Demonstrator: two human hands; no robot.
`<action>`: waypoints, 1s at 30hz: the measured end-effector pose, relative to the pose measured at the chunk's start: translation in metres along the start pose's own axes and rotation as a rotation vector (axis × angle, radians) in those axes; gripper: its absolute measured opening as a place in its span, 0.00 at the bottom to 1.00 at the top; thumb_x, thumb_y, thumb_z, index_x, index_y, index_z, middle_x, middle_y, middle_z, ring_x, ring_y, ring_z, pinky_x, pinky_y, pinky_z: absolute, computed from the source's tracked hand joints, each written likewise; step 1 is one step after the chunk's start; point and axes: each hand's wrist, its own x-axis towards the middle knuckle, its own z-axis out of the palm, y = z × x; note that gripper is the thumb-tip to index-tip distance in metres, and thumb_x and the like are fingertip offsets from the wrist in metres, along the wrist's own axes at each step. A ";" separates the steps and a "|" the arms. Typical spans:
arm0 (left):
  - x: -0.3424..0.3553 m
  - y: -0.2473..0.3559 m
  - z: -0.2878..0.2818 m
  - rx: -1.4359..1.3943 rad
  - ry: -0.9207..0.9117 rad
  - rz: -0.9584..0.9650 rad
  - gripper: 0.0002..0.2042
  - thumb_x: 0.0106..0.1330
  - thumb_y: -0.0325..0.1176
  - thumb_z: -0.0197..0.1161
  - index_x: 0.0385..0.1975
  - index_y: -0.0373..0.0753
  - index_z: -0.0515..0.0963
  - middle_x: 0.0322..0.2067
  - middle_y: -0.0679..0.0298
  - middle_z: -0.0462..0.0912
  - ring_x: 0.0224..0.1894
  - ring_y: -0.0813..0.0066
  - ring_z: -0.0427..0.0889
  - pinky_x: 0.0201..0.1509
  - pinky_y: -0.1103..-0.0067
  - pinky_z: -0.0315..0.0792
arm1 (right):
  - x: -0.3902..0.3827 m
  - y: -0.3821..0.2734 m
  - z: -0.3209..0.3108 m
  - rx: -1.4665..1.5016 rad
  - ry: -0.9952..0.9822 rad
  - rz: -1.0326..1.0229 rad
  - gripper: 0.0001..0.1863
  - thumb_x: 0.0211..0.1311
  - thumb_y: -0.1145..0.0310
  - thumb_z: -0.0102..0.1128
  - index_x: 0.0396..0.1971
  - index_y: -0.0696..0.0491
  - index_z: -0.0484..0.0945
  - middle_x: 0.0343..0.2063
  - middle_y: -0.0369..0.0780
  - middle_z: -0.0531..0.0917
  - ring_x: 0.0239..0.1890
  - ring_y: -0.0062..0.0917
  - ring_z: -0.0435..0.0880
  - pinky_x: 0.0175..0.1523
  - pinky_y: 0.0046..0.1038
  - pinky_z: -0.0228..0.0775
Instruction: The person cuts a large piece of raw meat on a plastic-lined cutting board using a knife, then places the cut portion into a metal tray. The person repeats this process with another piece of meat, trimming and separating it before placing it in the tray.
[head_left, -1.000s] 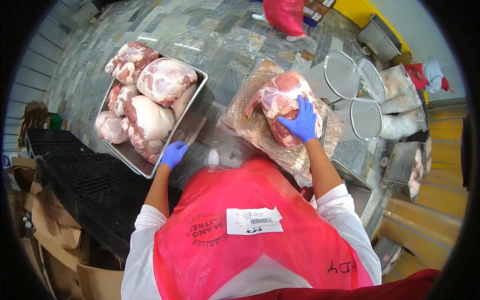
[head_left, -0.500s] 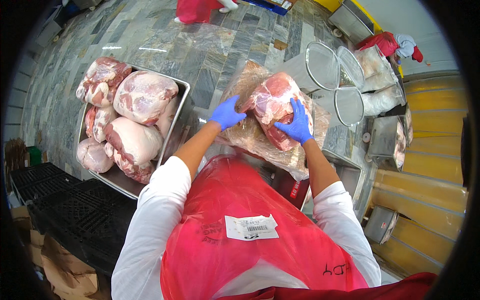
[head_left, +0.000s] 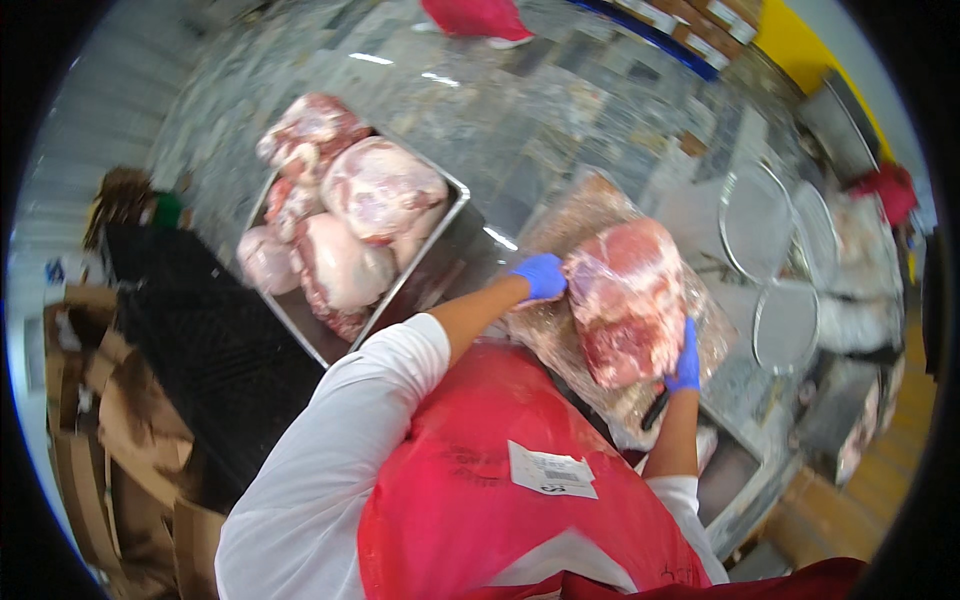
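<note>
A large raw pork leg [head_left: 628,300], pink with pale fat, rests on a plastic-wrapped block [head_left: 565,220] in front of me. My left hand [head_left: 541,278], in a blue glove, is closed at the meat's upper left edge. Against its lower right side lies my right hand [head_left: 686,360], also blue-gloved, gripping it with the fingers along the flank and partly hidden. A black handle [head_left: 655,410], perhaps a knife's, shows beside the right wrist; whether that hand touches it I cannot tell.
On the left a metal tub [head_left: 455,205] holds several large meat pieces [head_left: 385,190]. Black pallets [head_left: 200,340] and torn cardboard boxes [head_left: 140,430] lie farther left. Round-rimmed clear containers [head_left: 757,222] stand to the right. A person's red garment [head_left: 480,15] shows at the top.
My right hand has gone from the meat's top to its right side. The left hand has closed on the edge. The meat looks turned, the view has swung, and the black handle has appeared.
</note>
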 end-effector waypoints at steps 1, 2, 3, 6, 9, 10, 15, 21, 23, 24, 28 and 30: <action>-0.002 0.006 -0.001 -0.135 0.081 -0.090 0.15 0.62 0.41 0.59 0.39 0.37 0.85 0.41 0.43 0.85 0.46 0.42 0.84 0.54 0.58 0.77 | -0.004 0.000 -0.002 0.018 0.011 0.010 0.32 0.76 0.46 0.48 0.69 0.54 0.68 0.63 0.42 0.77 0.62 0.32 0.77 0.67 0.34 0.69; -0.006 0.011 0.000 -0.270 0.166 -0.176 0.16 0.65 0.42 0.57 0.39 0.38 0.85 0.41 0.43 0.85 0.46 0.41 0.84 0.53 0.57 0.77 | -0.009 -0.003 -0.001 0.061 -0.019 0.053 0.33 0.75 0.45 0.47 0.70 0.52 0.67 0.64 0.42 0.76 0.64 0.34 0.76 0.69 0.37 0.66; -0.011 0.014 -0.001 -0.267 0.166 -0.168 0.17 0.67 0.43 0.55 0.41 0.38 0.85 0.42 0.43 0.85 0.46 0.41 0.84 0.53 0.57 0.77 | -0.010 -0.003 -0.001 0.103 -0.043 0.093 0.33 0.75 0.44 0.47 0.71 0.51 0.66 0.66 0.42 0.75 0.66 0.35 0.74 0.71 0.39 0.64; -0.021 0.023 -0.002 -0.333 0.215 -0.118 0.18 0.69 0.45 0.52 0.45 0.39 0.82 0.44 0.43 0.84 0.47 0.41 0.83 0.52 0.57 0.76 | 0.002 0.002 -0.015 0.103 -0.063 0.037 0.33 0.74 0.44 0.46 0.71 0.49 0.66 0.67 0.40 0.73 0.67 0.35 0.73 0.72 0.39 0.63; -0.037 0.033 0.010 -0.534 0.323 -0.092 0.19 0.69 0.46 0.54 0.50 0.39 0.78 0.46 0.42 0.83 0.46 0.40 0.83 0.51 0.58 0.76 | -0.005 -0.009 0.005 0.100 -0.063 0.114 0.34 0.74 0.44 0.46 0.71 0.49 0.66 0.67 0.39 0.73 0.66 0.35 0.73 0.71 0.38 0.63; -0.041 0.035 0.012 -0.594 0.333 -0.091 0.20 0.70 0.46 0.53 0.51 0.39 0.77 0.47 0.42 0.83 0.47 0.40 0.83 0.52 0.58 0.76 | -0.001 -0.009 0.002 0.106 -0.067 0.113 0.34 0.74 0.44 0.46 0.71 0.49 0.67 0.66 0.39 0.74 0.65 0.35 0.74 0.71 0.39 0.64; -0.065 0.035 0.024 -0.748 0.418 -0.066 0.18 0.69 0.42 0.56 0.52 0.38 0.77 0.46 0.42 0.83 0.48 0.44 0.83 0.54 0.61 0.75 | 0.003 -0.010 0.013 0.006 -0.085 0.158 0.32 0.71 0.44 0.51 0.67 0.48 0.71 0.59 0.39 0.80 0.56 0.33 0.81 0.62 0.37 0.74; -0.104 0.002 0.050 -0.960 0.513 -0.093 0.18 0.69 0.41 0.60 0.51 0.34 0.77 0.40 0.49 0.86 0.40 0.59 0.87 0.47 0.67 0.78 | -0.007 0.026 0.064 0.000 -0.083 0.226 0.32 0.70 0.44 0.51 0.66 0.49 0.72 0.61 0.40 0.79 0.59 0.35 0.79 0.65 0.39 0.71; -0.133 -0.011 0.046 -0.976 0.514 -0.158 0.18 0.69 0.41 0.60 0.51 0.34 0.77 0.37 0.50 0.86 0.39 0.61 0.86 0.46 0.68 0.78 | -0.014 0.043 0.089 0.000 -0.087 0.272 0.34 0.71 0.43 0.50 0.68 0.50 0.70 0.63 0.41 0.77 0.64 0.37 0.76 0.71 0.41 0.65; -0.152 -0.016 0.040 -0.987 0.514 -0.189 0.18 0.69 0.40 0.60 0.51 0.35 0.77 0.36 0.51 0.86 0.38 0.62 0.86 0.46 0.68 0.78 | -0.009 0.051 0.092 -0.006 -0.067 0.317 0.34 0.71 0.43 0.49 0.68 0.51 0.69 0.64 0.41 0.77 0.64 0.37 0.76 0.71 0.41 0.65; -0.233 -0.046 0.028 -1.021 0.567 -0.368 0.17 0.70 0.39 0.60 0.51 0.33 0.76 0.32 0.53 0.85 0.34 0.64 0.84 0.43 0.68 0.77 | -0.008 0.087 0.161 -0.077 -0.170 0.384 0.34 0.71 0.45 0.49 0.68 0.52 0.68 0.64 0.42 0.76 0.64 0.37 0.76 0.71 0.42 0.65; -0.267 -0.072 0.042 -1.028 0.662 -0.428 0.15 0.70 0.38 0.60 0.49 0.33 0.76 0.30 0.56 0.84 0.33 0.66 0.83 0.42 0.69 0.77 | -0.006 0.111 0.194 -0.129 -0.201 0.439 0.33 0.70 0.46 0.52 0.67 0.51 0.71 0.62 0.42 0.78 0.62 0.35 0.78 0.70 0.40 0.67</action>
